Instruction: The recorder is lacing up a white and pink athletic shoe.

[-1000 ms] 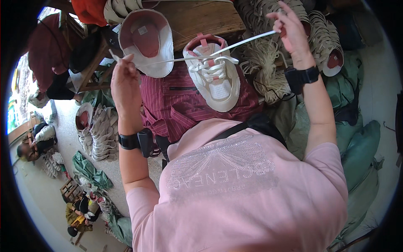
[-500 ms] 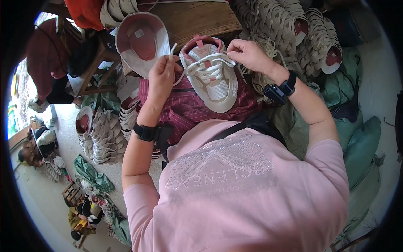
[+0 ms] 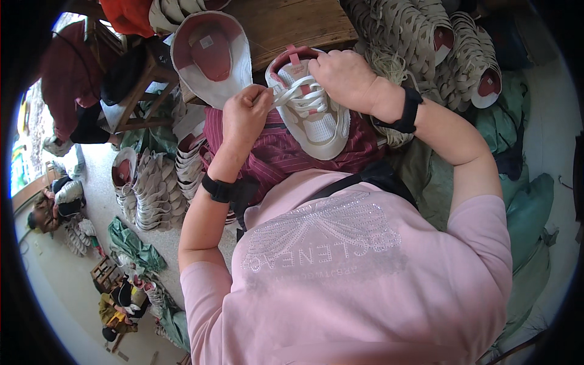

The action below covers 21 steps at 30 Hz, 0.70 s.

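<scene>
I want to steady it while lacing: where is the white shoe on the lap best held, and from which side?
Hold the white shoe at its heel collar, the pink-lined rim farthest from the body, coming from above and from the right, much as the right hand sits now. The toe rests on the striped maroon cloth, and the left hand works the white lace.

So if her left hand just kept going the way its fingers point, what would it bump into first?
Most likely the white shoe on her lap. The left hand pinches the lace, fingers aimed right toward the laced front, right beside them. The right hand lies just beyond; depth is hard to judge here.
</scene>
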Available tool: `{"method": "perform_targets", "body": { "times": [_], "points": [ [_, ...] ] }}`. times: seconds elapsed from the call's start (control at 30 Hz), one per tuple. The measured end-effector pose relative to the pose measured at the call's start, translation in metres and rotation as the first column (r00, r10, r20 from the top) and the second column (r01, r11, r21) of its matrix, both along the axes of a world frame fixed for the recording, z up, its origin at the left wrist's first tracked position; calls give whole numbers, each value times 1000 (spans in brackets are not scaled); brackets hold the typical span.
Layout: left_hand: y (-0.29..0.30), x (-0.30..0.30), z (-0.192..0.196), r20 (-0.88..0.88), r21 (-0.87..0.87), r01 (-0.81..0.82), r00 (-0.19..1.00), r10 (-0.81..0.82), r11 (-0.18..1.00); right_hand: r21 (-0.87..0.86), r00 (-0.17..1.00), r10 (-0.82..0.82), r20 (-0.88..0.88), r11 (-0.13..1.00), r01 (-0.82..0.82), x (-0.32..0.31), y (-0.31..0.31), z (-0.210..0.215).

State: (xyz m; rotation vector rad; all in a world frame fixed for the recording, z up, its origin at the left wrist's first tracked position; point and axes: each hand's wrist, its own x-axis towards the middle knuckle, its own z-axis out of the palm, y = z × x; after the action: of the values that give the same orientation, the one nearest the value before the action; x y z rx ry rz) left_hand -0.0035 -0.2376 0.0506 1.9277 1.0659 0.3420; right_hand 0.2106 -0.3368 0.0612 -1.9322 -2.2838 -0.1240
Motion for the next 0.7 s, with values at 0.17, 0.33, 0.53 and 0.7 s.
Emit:
{"method": "perform_targets", "body": {
  "times": [0.17,0.33,0.53,0.7],
  "points": [
    [0,5,-2,21,-4,26,999,-26,1000,62,984,48,172,996,-60,-4,-3,1],
    [-3,18,6,-136,620,237,971,-194,748,34,981,112,160,992,-119,-1,-2,4],
    [-5,26,2,-170,633,286,958,-231,719,-55,999,-22,27,998,24,-2,-7,4],
    [-1,33,-8,-123,424,216,976,-181,880,-226,951,-104,-292,973,37,14,7,2]
  ]
}}
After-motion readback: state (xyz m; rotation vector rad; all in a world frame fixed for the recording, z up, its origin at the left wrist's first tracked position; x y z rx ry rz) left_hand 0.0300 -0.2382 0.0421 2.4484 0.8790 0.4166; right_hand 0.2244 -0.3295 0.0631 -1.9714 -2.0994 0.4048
